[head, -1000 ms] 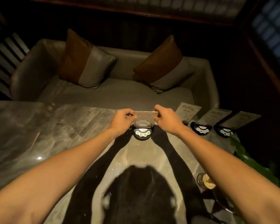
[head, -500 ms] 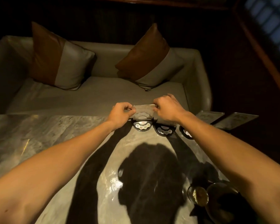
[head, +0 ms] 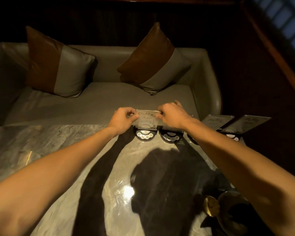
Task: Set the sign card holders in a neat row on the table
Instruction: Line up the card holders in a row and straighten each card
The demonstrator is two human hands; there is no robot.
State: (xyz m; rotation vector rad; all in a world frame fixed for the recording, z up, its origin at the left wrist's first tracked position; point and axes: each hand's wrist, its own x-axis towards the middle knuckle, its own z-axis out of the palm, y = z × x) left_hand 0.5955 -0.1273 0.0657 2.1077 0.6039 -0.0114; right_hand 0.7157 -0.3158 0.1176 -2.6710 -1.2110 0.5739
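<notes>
Several sign card holders with black rounded bases stand along the far edge of the marble table point(head: 61, 150). The leftmost holder point(head: 146, 122) carries a clear card with writing. My left hand point(head: 123, 119) pinches the card's left top corner and my right hand point(head: 173, 116) pinches its right top corner. Its base rests on the table. Just right of it is a second holder point(head: 171, 136), partly hidden by my right wrist. A third holder point(head: 217, 120) and a fourth holder point(head: 242, 125) stand further right, cards leaning back.
A grey sofa point(head: 100, 101) with two brown-and-grey cushions stands just beyond the table's far edge. A dark glass dish with a gold object point(head: 211, 205) sits at the near right of the table. My shadow falls across the table's middle.
The holder in both hands now stands close beside the second holder, with only a small gap. The view has shifted so the row sits further left.
</notes>
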